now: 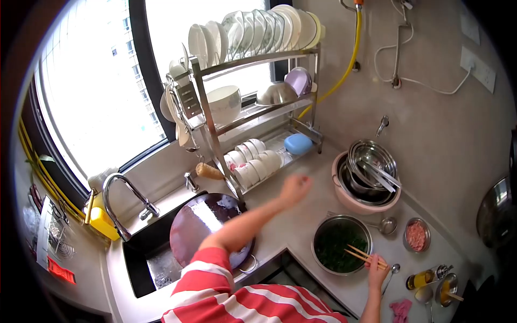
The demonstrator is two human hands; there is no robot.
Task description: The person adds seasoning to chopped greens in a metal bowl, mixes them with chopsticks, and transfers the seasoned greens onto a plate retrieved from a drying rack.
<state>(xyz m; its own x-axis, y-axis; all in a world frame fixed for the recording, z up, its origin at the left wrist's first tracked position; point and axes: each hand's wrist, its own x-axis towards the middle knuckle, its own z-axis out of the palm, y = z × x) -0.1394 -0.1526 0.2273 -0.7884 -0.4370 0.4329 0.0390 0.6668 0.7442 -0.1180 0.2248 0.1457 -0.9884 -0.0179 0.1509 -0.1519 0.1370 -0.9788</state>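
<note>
My right hand [378, 269] holds a pair of wooden chopsticks [362, 255], whose tips reach into a steel pot [316, 257] of dark leafy greens [336, 245]. My left hand [295, 189] is raised over the counter, left of the pink basin, with its fingers curled together; whether anything is in them is too small to tell. Just right of my right hand lies a small spoon [395, 269]. A ladle [386, 225] rests behind the pot, and a metal bowl of pink minced meat [416, 237] stands to the pot's right.
Steel bowls [371, 156] are stacked in a pink basin [340, 189]. A dish rack [258, 117] stands by the window. A large round lid [188, 231] leans over the black sink [137, 269]. An oil bottle [420, 280] and a pink cloth [400, 310] are at the lower right.
</note>
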